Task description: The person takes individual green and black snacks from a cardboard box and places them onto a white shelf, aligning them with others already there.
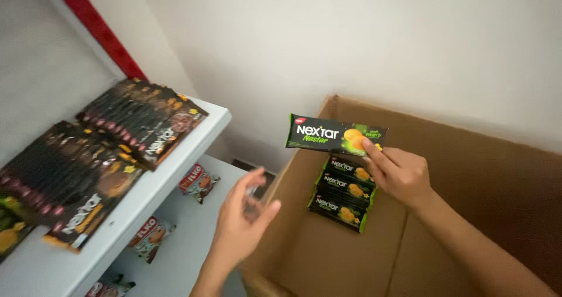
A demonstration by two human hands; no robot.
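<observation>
The right hand [401,174] holds a bunch of long, flat snack packs over an open brown cardboard box [468,174]. The top pack [333,135] is black with green edges and a picture of yellow fruit at one end. It is fanned out above the box, pinched at its right end by the thumb and fingers. Three more packs [344,194] of the same kind hang below it in the same grip, stacked like steps. The hand is closed tight around their right ends.

The left hand [243,218] is open and holds nothing. Its fingers are spread and a bit curled, just beside the near left edge of the box.

On the left is a white shelf [193,139]. Rows of black packs with orange and brown pictures [143,118] lie on top of it, packed close and tilted. On the lower shelf lie small red and white packs [199,183], well apart from each other.
</observation>
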